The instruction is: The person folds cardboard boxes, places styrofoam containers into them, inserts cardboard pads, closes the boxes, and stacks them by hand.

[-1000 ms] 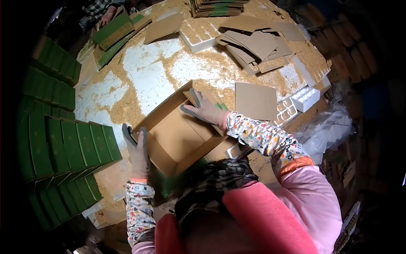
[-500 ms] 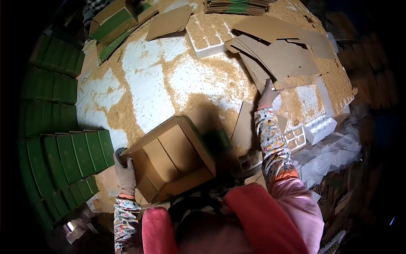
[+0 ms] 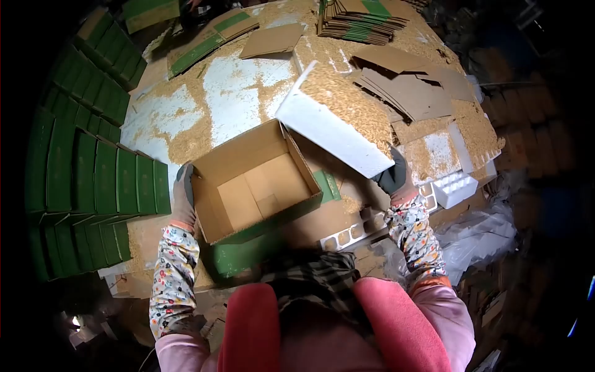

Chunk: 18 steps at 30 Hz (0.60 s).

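Observation:
An open, empty-looking cardboard box (image 3: 263,180) with green outer sides is tilted in front of me. My left hand (image 3: 184,193), gloved, grips its left wall. To the right, my right hand (image 3: 396,175), gloved as well, has its fingers round the near right corner of a white foam tray (image 3: 331,133). Yellowish-brown loose shavings or husks (image 3: 347,96) fill the top of this tray. The tray is tilted, and its left end is close to the box's far right corner.
Green boxes (image 3: 105,173) stand in rows at the left. Flat cardboard sheets (image 3: 421,96) and a folded cardboard stack (image 3: 359,23) lie at the back. Clear plastic (image 3: 477,239) and a small white foam piece (image 3: 455,189) are at the right. Shavings cover much of the table (image 3: 232,93).
My right hand has gone from the cardboard sheets to the foam tray, which is now raised and tilted beside the box. The box has turned and shifted in my left hand's grip.

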Motion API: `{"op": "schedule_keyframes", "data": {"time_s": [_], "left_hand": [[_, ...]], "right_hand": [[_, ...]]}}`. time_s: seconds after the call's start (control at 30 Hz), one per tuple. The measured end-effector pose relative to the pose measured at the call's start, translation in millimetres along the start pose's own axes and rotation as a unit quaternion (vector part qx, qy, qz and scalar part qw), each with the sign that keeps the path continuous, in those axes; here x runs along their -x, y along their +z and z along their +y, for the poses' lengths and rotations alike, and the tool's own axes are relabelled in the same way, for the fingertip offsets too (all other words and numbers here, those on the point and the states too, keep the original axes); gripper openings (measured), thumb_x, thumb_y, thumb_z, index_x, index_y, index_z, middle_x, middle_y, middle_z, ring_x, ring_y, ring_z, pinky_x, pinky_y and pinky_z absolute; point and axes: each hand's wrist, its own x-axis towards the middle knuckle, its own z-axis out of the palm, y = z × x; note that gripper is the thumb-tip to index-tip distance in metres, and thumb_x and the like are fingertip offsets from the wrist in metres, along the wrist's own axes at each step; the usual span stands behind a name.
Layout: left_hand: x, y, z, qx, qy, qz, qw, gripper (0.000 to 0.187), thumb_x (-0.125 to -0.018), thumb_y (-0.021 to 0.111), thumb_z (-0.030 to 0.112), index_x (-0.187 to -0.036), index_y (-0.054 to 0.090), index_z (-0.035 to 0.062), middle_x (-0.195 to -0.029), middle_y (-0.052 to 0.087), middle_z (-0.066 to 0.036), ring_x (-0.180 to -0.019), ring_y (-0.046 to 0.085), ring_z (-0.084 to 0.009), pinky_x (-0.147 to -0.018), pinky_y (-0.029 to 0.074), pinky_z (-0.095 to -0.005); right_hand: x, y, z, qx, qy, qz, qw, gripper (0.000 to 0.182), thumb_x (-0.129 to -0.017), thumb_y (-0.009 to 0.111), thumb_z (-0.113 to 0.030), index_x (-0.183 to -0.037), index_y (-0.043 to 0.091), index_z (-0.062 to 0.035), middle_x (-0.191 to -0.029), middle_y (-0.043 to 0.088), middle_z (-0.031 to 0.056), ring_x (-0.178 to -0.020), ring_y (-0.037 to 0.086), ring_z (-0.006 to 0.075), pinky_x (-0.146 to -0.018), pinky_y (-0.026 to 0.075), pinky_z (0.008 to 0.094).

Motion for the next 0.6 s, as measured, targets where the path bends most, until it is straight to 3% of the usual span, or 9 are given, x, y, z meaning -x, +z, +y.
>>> {"op": "schedule_keyframes", "data": {"time_s": [0.07, 0.23, 0.27, 0.3, 0.33, 0.4, 0.47, 0.57, 0.6], "left_hand": [[-14.2, 2.7, 0.7, 0.197, -0.077, -0.069, 0.975, 0.033, -0.094, 0.048, 0.029, -0.11, 0.057, 0.0009, -0.099, 0.061, -0.011, -0.092, 0.058, -0.0215, -0.082, 0.047, -0.0319], [-6.2, 33.2, 51.3, 0.434, -0.18, -0.144, 0.871, 0.044, -0.095, 0.046, 0.041, -0.115, 0.056, 0.0037, -0.104, 0.062, -0.013, -0.089, 0.06, -0.0231, -0.079, 0.05, -0.034], [1.7, 43.1, 61.2, 0.437, -0.213, -0.104, 0.867, 0.05, -0.095, 0.044, 0.046, -0.12, 0.054, 0.0037, -0.111, 0.061, -0.014, -0.093, 0.06, -0.0245, -0.083, 0.05, -0.0349], [-4.7, 43.6, 36.9, 0.488, -0.195, -0.198, 0.828, 0.05, -0.096, 0.044, 0.044, -0.123, 0.053, 0.0027, -0.115, 0.06, -0.014, -0.097, 0.06, -0.0254, -0.086, 0.049, -0.0357], [-11.7, 41.5, 13.0, 0.469, -0.178, -0.171, 0.848, 0.048, -0.096, 0.044, 0.041, -0.122, 0.053, 0.0019, -0.115, 0.06, -0.014, -0.097, 0.06, -0.0261, -0.084, 0.05, -0.036], [-5.6, 36.7, 8.2, 0.455, -0.139, -0.155, 0.866, 0.04, -0.097, 0.044, 0.03, -0.121, 0.053, -0.0002, -0.115, 0.06, -0.015, -0.096, 0.062, -0.0273, -0.079, 0.053, -0.0371], [-7.1, 34.0, 10.4, 0.433, -0.122, -0.173, 0.876, 0.041, -0.096, 0.045, 0.031, -0.12, 0.053, -0.0006, -0.114, 0.06, -0.015, -0.096, 0.062, -0.0273, -0.078, 0.053, -0.0376], [-7.3, 25.5, 6.0, 0.386, -0.117, -0.186, 0.896, 0.043, -0.096, 0.046, 0.034, -0.119, 0.054, -0.0012, -0.114, 0.06, -0.015, -0.096, 0.062, -0.0272, -0.077, 0.054, -0.0383], [-44.6, 13.3, -54.5, 0.28, -0.042, -0.197, 0.939, 0.054, -0.094, 0.047, 0.043, -0.122, 0.051, -0.002, -0.116, 0.059, -0.016, -0.101, 0.06, -0.0292, -0.084, 0.052, -0.0418]], "right_hand": [[11.3, 29.3, -0.5, 0.346, -0.069, -0.042, 0.935, 0.035, -0.093, 0.051, -0.014, -0.124, 0.049, 0.0007, -0.121, 0.056, 0.0138, -0.111, 0.056, 0.022, -0.092, 0.049, 0.034], [17.6, 170.6, -0.3, 0.399, 0.118, 0.016, 0.909, 0.065, -0.083, 0.067, -0.007, -0.138, 0.032, -0.0017, -0.12, 0.056, 0.0117, -0.1, 0.059, 0.015, -0.084, 0.05, 0.0271], [14.0, 187.2, 15.0, 0.456, 0.077, -0.038, 0.886, 0.069, -0.083, 0.069, -0.012, -0.14, 0.03, -0.0027, -0.119, 0.056, 0.0119, -0.1, 0.058, 0.0139, -0.081, 0.05, 0.026], [12.7, 198.8, 32.2, 0.505, 0.039, -0.089, 0.857, 0.073, -0.083, 0.07, -0.016, -0.141, 0.027, -0.0037, -0.119, 0.057, 0.0122, -0.1, 0.057, 0.0128, -0.078, 0.05, 0.0249], [16.0, 209.3, 46.1, 0.582, 0.029, -0.072, 0.81, 0.077, -0.082, 0.072, -0.02, -0.142, 0.026, -0.0035, -0.118, 0.057, 0.0119, -0.1, 0.057, 0.0132, -0.078, 0.049, 0.025], [16.8, 200.5, 56.8, 0.611, 0.03, -0.049, 0.789, 0.083, -0.081, 0.072, -0.023, -0.144, 0.022, -0.0033, -0.126, 0.051, 0.013, -0.107, 0.053, 0.0147, -0.085, 0.044, 0.0264], [24.3, 197.6, 60.7, 0.616, 0.044, -0.045, 0.785, 0.083, -0.082, 0.07, -0.02, -0.146, 0.019, -0.0023, -0.137, 0.041, 0.0125, -0.115, 0.047, 0.0148, -0.095, 0.038, 0.027], [43.2, 207.4, 51.6, 0.602, 0.02, -0.126, 0.788, 0.077, -0.086, 0.065, -0.012, -0.147, 0.019, -0.0038, -0.14, 0.039, 0.01, -0.114, 0.047, 0.0126, -0.096, 0.04, 0.0255], [46.2, 215.4, 49.3, 0.633, 0.037, -0.098, 0.767, 0.077, -0.086, 0.065, -0.015, -0.146, 0.019, -0.0044, -0.139, 0.041, 0.0102, -0.112, 0.048, 0.0121, -0.093, 0.042, 0.0255]]}}
